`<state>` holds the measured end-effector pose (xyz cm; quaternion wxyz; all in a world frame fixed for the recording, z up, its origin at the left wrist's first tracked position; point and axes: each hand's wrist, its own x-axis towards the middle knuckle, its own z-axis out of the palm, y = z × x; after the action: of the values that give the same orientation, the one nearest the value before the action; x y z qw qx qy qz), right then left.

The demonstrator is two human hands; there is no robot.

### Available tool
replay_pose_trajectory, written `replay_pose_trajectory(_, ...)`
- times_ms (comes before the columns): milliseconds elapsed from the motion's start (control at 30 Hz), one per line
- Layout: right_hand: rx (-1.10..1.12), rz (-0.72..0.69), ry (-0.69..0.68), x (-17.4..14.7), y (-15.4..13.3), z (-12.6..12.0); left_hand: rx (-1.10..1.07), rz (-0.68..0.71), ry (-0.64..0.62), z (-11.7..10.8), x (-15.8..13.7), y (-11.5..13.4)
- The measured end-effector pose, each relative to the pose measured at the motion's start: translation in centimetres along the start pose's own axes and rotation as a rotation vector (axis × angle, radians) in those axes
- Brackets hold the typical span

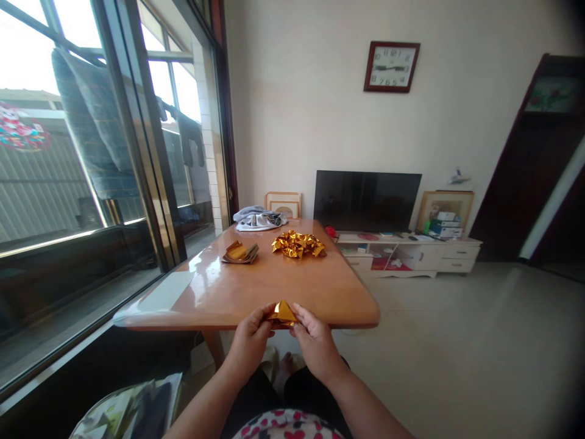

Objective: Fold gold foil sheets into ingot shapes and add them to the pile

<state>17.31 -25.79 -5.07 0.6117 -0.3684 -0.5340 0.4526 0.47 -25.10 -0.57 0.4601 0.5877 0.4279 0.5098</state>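
Note:
Between my two hands, at the table's near edge, is a piece of shiny gold foil paper [283,313] folded into a peaked shape. My left hand [253,332] pinches its left end, and my right hand [314,336] grips its right end. Farther up the wooden table [256,286] lies a pile of crumpled or folded gold foil pieces [298,244]. Left of that pile rests a stack of brownish paper sheets [240,253] with gold on top.
A bundle of grey and white cloth [259,218] lies at the table's far end. Beyond stand a television [368,201] and a white cabinet [423,256]. A window [150,146] runs along the left, and a bin-like container [132,408] sits low at the left.

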Motion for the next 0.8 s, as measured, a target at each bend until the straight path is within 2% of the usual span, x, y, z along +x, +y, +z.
replay_pose_trajectory(167,-0.035,0.046,-0.034,0.0,-0.6,0.0,0.012,0.014,-0.026,0.0,0.0,-0.5)
replay_pose_trajectory(367,-0.208,-0.027,-0.096,-0.2,-2.0,0.0,0.052,0.034,-0.102,-0.3,0.3,-1.2)
replay_pose_trajectory(600,-0.295,-0.057,-0.058,-0.1,-1.7,-0.2,0.036,0.017,-0.13,-0.2,0.4,-1.3)
replay_pose_trajectory(800,-0.277,-0.037,-0.037,0.0,-1.6,-0.2,0.056,0.037,-0.149,0.0,0.3,-1.3)
